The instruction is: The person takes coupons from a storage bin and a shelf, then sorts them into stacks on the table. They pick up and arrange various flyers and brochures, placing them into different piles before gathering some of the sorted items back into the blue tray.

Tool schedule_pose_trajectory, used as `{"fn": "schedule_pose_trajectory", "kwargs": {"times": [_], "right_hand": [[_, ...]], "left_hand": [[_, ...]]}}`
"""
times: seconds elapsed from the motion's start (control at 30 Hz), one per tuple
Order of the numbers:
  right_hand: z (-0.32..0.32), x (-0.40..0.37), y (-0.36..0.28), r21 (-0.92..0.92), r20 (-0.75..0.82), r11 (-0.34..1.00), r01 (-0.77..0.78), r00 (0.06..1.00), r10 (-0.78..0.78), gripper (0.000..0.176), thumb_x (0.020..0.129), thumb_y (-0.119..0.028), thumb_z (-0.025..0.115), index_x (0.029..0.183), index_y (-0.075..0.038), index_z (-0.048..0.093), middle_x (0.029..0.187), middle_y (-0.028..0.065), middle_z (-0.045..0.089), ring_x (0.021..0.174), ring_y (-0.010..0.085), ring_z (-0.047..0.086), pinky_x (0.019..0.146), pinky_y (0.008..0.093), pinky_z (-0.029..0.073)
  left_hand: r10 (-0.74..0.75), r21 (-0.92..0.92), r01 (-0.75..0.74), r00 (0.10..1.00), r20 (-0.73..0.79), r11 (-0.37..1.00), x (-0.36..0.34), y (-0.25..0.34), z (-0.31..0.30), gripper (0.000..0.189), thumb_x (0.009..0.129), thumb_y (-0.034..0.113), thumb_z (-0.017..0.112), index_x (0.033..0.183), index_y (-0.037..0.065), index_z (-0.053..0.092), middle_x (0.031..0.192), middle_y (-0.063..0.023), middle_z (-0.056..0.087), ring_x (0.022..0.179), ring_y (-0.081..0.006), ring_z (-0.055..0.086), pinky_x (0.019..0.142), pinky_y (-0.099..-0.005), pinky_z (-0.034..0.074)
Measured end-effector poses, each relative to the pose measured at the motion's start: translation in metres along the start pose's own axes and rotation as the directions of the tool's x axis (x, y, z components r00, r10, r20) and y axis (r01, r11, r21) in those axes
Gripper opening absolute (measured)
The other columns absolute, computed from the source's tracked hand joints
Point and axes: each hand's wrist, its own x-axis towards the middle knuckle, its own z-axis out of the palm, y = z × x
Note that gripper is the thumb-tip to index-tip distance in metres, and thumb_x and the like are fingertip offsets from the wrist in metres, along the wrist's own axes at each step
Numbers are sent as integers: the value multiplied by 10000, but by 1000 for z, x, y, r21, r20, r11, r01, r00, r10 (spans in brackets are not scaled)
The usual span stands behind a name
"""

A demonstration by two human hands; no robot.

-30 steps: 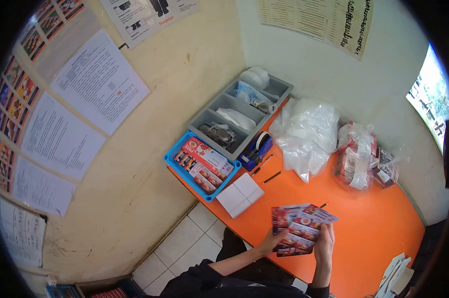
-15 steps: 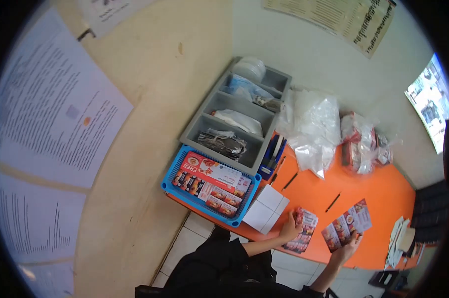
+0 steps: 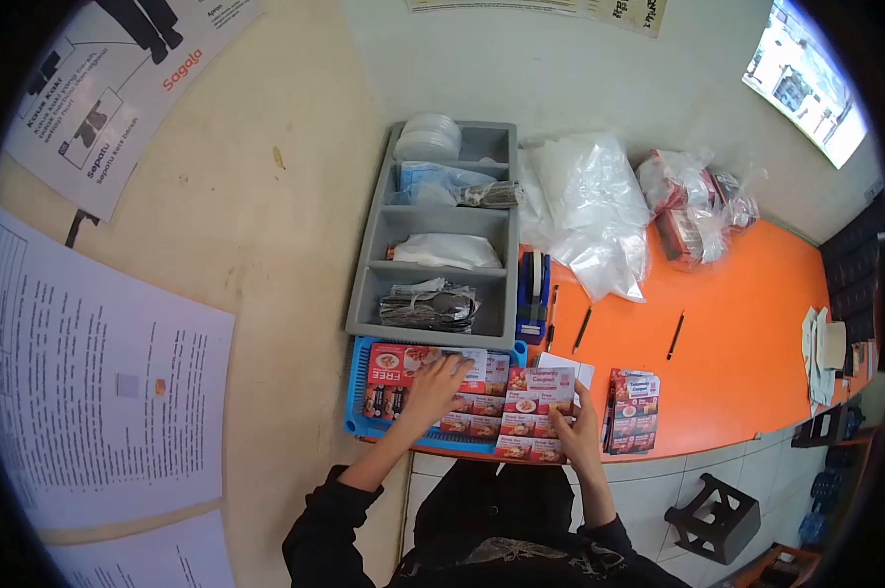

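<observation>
My left hand [image 3: 436, 386] rests on the printed coupon sheets [image 3: 391, 365] inside the blue plastic basket [image 3: 360, 427], its fingers spread over the paper. Just right of it, my right hand [image 3: 580, 433] grips a takeaway coupon sheet [image 3: 533, 416] by its right edge, thumb on the printed face. That sheet is held over the basket's right side and partly covers a white pad or box [image 3: 572, 367]. A separate stack of coupons [image 3: 633, 412] lies on the orange table [image 3: 726, 323], to the right of my right hand.
Behind the basket stands a grey divided tray [image 3: 364, 284] with lids, packets and wrapped cutlery. A blue tape dispenser [image 3: 533, 294] sits beside it. Clear plastic bags [image 3: 594, 206], bagged red packs [image 3: 692, 206] and pens [image 3: 675, 335] are on the table. A dark stool [image 3: 714, 517] stands on the floor.
My left hand has let go of the coupon stack, which now lies on the table, and has moved left onto the basket. My right hand has brought its coupon sheet left, beside the basket. The view has turned.
</observation>
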Motion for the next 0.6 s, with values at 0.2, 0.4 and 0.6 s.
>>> {"fn": "schedule_pose_trajectory", "kwargs": {"times": [0.2, 0.4, 0.6], "right_hand": [[8, 0, 0, -66, 161, 996, -53, 985, 63, 570, 796, -20, 570, 1306, -37, 316, 864, 117, 609, 772, 149, 595, 626, 260, 490], [21, 0, 10, -93, 138, 995, -18, 990, 31, 605, 791, -6, 575, 1329, -49, 301, 844, 65, 562, 768, 109, 548, 658, 236, 465], [-10, -7, 5, 18, 38, 999, -45, 998, 45, 567, 804, 1, 552, 1315, -54, 312, 851, 84, 582, 774, 122, 554, 677, 259, 472]], "left_hand": [[55, 297, -87, 992, 113, 951, 12, 2, 37, 504, 702, 129, 603, 1186, 96, 467, 973, -183, 560, 800, -273, 602, 561, -304, 529], [243, 498, -264, 964, 108, 826, 8, 0, 52, 460, 813, 139, 474, 1266, 170, 399, 967, -325, 546, 839, -415, 613, 546, -322, 544], [266, 570, -347, 938, 224, 744, 11, 6, 40, 438, 833, 154, 462, 1233, 328, 414, 1067, -334, 488, 756, -389, 628, 574, -330, 543]]}}
